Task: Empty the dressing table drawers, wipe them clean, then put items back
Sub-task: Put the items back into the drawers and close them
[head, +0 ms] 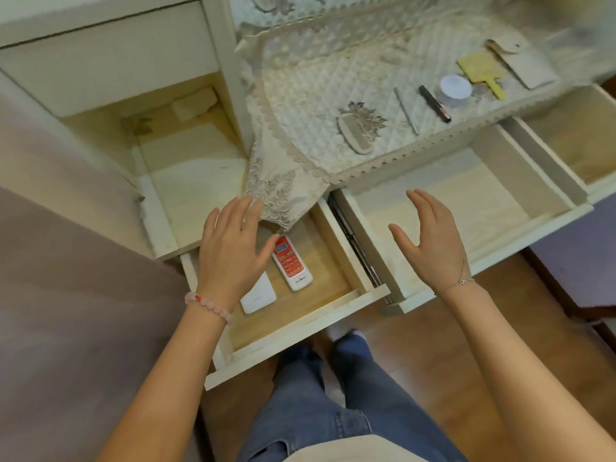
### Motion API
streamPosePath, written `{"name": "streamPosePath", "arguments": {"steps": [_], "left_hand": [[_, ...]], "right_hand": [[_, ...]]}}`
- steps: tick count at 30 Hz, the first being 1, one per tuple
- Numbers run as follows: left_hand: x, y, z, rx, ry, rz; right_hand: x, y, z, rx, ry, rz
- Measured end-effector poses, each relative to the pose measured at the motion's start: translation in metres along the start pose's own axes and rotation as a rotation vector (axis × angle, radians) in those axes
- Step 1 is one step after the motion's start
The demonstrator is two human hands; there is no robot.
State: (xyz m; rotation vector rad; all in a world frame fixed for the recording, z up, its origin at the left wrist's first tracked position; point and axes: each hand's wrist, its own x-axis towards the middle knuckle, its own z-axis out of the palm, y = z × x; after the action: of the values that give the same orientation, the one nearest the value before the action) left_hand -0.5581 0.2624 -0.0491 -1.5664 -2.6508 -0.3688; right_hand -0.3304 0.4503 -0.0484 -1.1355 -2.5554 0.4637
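Wooden flooring (433,345) is showing beneath a cream dressing table (100,61) whose drawers are standing pulled out. At the left, the low drawer (300,331) is holding a red-and-white remote (292,263) and a white flat case (260,296) side by side. The person's left hand (233,248) is hovering over them, fingers spread, gripping nothing. A lace cloth (316,105) is draping off the tabletop over that drawer's back. Further right, the right hand (430,241) is hanging above the middle drawer (500,248), fingers loosely extended, holding nothing. A black pen (434,103) and a white jar (455,90) are lying on the cloth beyond.

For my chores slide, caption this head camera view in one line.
The left hand hovers over the lower drawer with its red remote; right hand over the empty wide drawer.
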Motion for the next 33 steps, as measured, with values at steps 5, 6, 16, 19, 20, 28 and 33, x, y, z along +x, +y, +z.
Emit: {"name": "streamPosePath", "arguments": {"steps": [5, 6, 16, 19, 20, 28, 33], "left_hand": [[0.013, 0.033, -0.003, 0.005, 0.028, 0.067], [0.015, 0.042, -0.003, 0.008, 0.029, 0.077], [0.021, 0.17, 0.015, 0.016, 0.033, 0.103], [0.02, 0.212, 0.026, 0.032, 0.037, 0.11], [0.021, 0.225, 0.029, 0.033, 0.035, 0.106], [0.037, 0.296, 0.042, 0.06, 0.042, 0.128], [0.065, 0.317, 0.053, 0.069, 0.015, 0.135]], "right_hand": [[-0.016, 0.032, -0.026, -0.022, 0.063, 0.087], [-0.019, 0.04, -0.033, -0.015, 0.08, 0.108], [-0.061, 0.144, -0.087, -0.024, 0.068, 0.134], [-0.069, 0.176, -0.103, -0.023, 0.032, 0.108], [-0.07, 0.185, -0.107, -0.024, 0.021, 0.102], [-0.064, 0.245, -0.134, 0.006, 0.022, 0.092], [-0.037, 0.269, -0.137, 0.009, 0.03, 0.078]]}}
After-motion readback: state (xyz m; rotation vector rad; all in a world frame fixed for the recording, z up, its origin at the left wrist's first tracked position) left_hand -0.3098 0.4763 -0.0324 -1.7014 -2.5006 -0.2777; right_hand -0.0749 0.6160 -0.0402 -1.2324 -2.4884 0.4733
